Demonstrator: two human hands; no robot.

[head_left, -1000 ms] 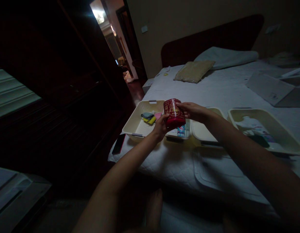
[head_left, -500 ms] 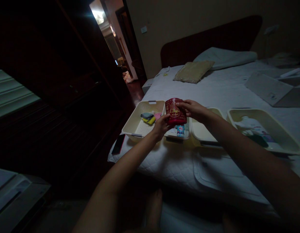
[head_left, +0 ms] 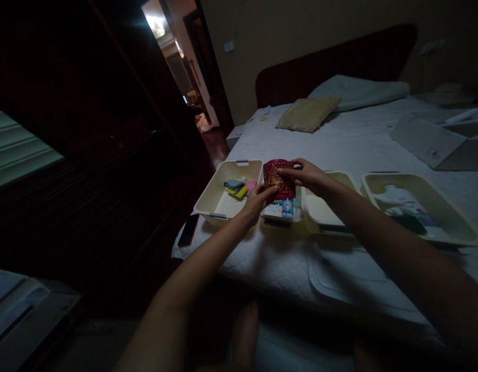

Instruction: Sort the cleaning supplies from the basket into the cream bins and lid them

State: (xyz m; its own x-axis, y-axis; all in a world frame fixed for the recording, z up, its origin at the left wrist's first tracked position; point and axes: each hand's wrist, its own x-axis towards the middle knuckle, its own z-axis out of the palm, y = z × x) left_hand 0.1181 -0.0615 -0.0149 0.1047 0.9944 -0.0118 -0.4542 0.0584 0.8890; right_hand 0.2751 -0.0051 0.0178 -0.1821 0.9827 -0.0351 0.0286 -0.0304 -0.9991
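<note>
Both my hands hold a red cylindrical container with a gold pattern (head_left: 278,179) up above the bed. My left hand (head_left: 257,202) grips its lower left side, and the fingers of my right hand (head_left: 303,174) press its upper right side. Below it, a small bottle with a blue label (head_left: 287,208) stands in a shallow cream tray (head_left: 275,217). To the left is a cream perforated basket (head_left: 219,205) holding folded cloths (head_left: 234,184) and a yellow sponge (head_left: 237,192).
A cream plastic tub (head_left: 320,200) sits right of my right hand, and a larger one (head_left: 413,206) holds white items. A dark phone (head_left: 188,230) lies at the bed's left edge. Pillows (head_left: 307,114) rest against the headboard, and a dark wardrobe stands at the left.
The red container has turned from a tilted pose to nearly upright. My left hand's fingers have moved up onto its front, and my right hand has shifted slightly.
</note>
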